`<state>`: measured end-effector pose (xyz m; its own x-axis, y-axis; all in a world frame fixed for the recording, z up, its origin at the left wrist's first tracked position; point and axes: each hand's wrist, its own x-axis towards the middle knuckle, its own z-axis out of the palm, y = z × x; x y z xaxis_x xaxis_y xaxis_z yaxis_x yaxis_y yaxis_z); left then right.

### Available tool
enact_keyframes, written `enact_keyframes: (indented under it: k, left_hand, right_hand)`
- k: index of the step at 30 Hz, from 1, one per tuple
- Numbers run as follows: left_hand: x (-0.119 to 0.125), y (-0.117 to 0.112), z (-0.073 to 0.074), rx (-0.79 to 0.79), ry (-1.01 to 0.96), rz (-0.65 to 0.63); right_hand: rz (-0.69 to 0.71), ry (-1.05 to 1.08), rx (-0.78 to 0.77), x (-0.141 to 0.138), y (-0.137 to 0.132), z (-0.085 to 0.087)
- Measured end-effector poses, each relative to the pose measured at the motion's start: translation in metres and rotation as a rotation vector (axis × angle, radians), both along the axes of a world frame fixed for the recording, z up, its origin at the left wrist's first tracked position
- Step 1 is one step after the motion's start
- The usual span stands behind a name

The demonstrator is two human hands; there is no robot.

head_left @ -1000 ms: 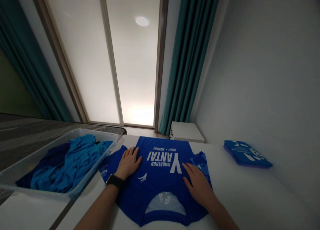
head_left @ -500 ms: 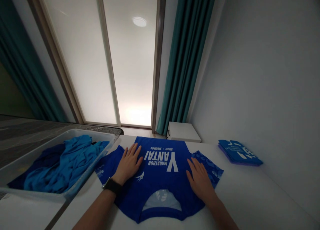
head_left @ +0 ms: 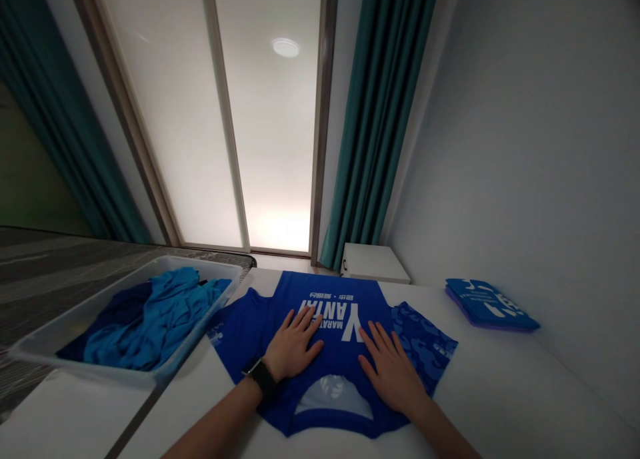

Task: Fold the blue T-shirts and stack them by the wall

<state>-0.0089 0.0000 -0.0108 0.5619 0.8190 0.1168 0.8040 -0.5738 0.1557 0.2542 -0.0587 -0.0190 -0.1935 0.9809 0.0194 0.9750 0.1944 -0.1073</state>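
A blue T-shirt with white "Yantai Marathon" lettering lies spread on the white table, its neckline toward me and its sleeves out to both sides. My left hand, with a black watch on the wrist, rests flat on the shirt's chest and covers part of the print. On the other side of the lettering, my right hand is laid flat on the cloth near the patterned sleeve. Both hands have their fingers spread and hold nothing.
A translucent plastic bin with crumpled blue clothes stands at the left. Folded garments are stacked on the table at the right, by the wall. Behind the table is a white cabinet.
My left hand has slid right, from near the sleeve to the shirt's chest. My right hand has shifted slightly inward across the cloth. The whole view has moved a little.
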Motion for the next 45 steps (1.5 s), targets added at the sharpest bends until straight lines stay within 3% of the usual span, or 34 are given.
enact_keyframes:
  k: [12, 18, 21, 26, 31, 39, 45]
  left_hand:
    - [0.000, -0.051, -0.004, -0.013, -0.072, -0.006]
    - [-0.001, -0.058, -0.003, -0.049, -0.086, 0.007]
    - [-0.006, -0.038, 0.005, 0.007, -0.092, 0.080]
    - [-0.035, 0.023, 0.025, 0.124, -0.048, 0.352]
    - [-0.061, 0.071, 0.027, 0.072, -0.002, 0.510]
    - [-0.060, 0.110, 0.021, -0.044, -0.096, 0.665]
    - [-0.044, 0.129, 0.017, -0.107, -0.143, 0.693]
  right_hand:
    - [-0.093, 0.011, 0.008, -0.008, -0.053, -0.009]
    - [-0.100, 0.066, 0.000, -0.004, -0.047, 0.001]
    - [-0.102, 0.075, 0.024, 0.002, -0.027, 0.010]
    - [-0.123, 0.025, 0.048, 0.015, 0.021, 0.009]
    - [-0.145, -0.020, 0.062, 0.020, 0.063, 0.004]
    - [-0.156, -0.007, 0.163, 0.018, 0.115, 0.007]
    - [-0.188, 0.011, 0.107, 0.014, 0.123, -0.005]
